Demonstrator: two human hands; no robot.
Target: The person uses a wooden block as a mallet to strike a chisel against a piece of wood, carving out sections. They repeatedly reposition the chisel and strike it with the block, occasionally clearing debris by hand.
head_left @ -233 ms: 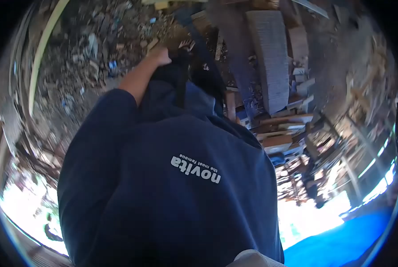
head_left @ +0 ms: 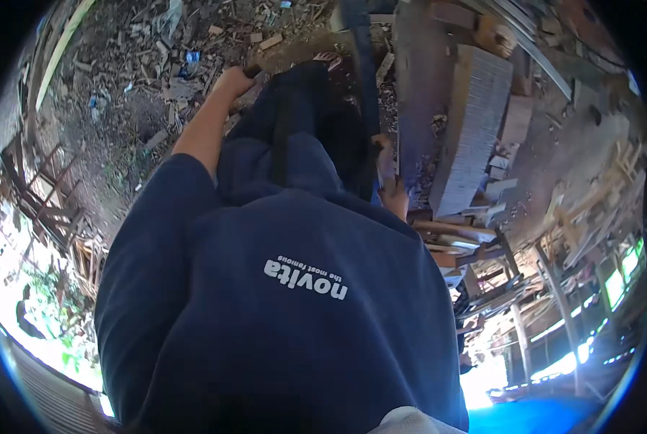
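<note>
My left hand [head_left: 233, 82] is out to the left with its fingers closed. A short brown piece [head_left: 252, 70], like the end of a wooden handle, sticks out past them; the rest is hidden in the fist. On the other side, partly behind the shirt, my right hand [head_left: 394, 197] grips the near end of a narrow wooden piece [head_left: 386, 163]. That piece lies along a long dark beam [head_left: 369, 79], but its exact kind is not clear. The beam runs away from me beside my dark trousers [head_left: 294, 108].
A large squared timber [head_left: 475, 126] lies right of the beam. Stacked boards [head_left: 453, 231] sit nearer me. Wood scraps [head_left: 186, 94] litter the dirt floor on the left. A sandalled foot [head_left: 328, 59] shows ahead. A blue sheet [head_left: 533, 416] is at lower right.
My left hand has shifted left, away from the trousers, and the brown piece in it now shows. My right hand has come into view beside the beam. The whole view has turned slightly.
</note>
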